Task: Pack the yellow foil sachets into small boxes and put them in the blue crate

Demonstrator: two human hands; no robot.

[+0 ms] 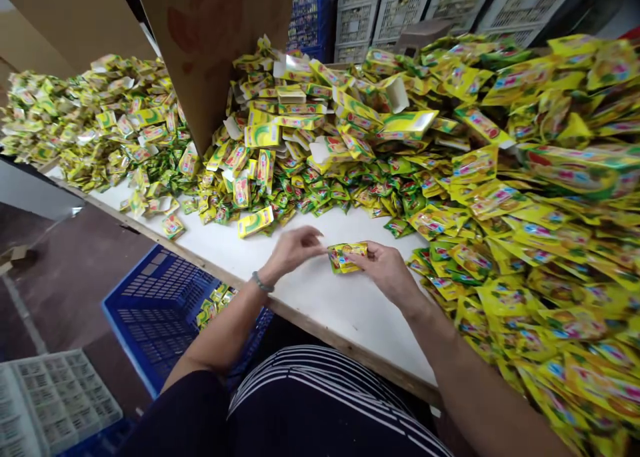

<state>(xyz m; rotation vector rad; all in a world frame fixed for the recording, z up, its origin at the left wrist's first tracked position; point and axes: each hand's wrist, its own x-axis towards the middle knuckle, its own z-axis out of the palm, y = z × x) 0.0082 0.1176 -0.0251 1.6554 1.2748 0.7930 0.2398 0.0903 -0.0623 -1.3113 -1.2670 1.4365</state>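
Note:
Over the white tabletop, my right hand [389,268] pinches a small yellow-and-green packet [344,258] by its right end, thumb on top. My left hand [296,249] is at the packet's left end, with thumb and fingers slightly apart; its fingertips reach the edge or stop just short of it. Just beyond my hands are small green sachets [325,194] in a heap, with a yellow carton [255,222] lying at its front. Larger yellow pouches [505,300] are piled beside my right forearm.
Small open cartons [300,120] are heaped at the back, next to an upright cardboard sheet [200,50]. A blue crate [150,304] with some packets inside stands below the table's wooden front edge [220,270]. White crates [65,397] sit at lower left; others are stacked behind.

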